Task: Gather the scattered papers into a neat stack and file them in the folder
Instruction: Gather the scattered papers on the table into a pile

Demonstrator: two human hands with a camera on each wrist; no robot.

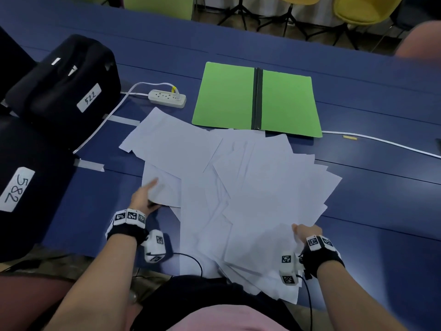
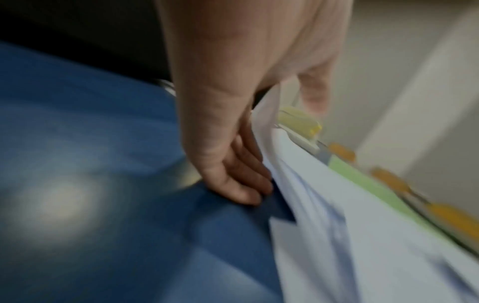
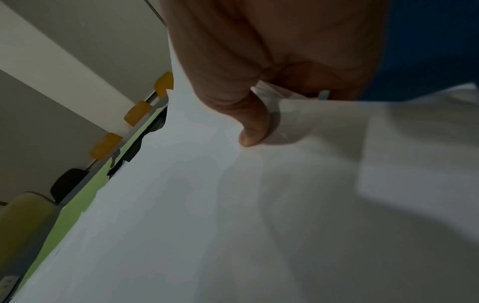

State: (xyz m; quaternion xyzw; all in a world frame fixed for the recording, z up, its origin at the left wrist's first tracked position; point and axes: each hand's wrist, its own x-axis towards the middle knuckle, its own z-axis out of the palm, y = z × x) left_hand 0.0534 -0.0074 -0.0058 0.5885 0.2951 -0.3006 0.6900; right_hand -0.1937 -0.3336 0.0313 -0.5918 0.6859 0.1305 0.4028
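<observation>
The papers [image 1: 250,187] are plain white on a dark blue worktop [image 1: 370,199]. The folder [image 1: 257,99], upper centre of the frame, is bright green with a black spine. At left, black bags [image 1: 66,87] carry white labels with black handwritten numbers. The power strip [image 1: 167,98] is white, apparently with a yellow plug.

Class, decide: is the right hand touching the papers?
Touching. The right wrist view shows the right hand with its thumb pressed on the papers.

A meeting room: long blue table [image 1: 358,75], yellow chairs [image 1: 365,10] behind.
</observation>
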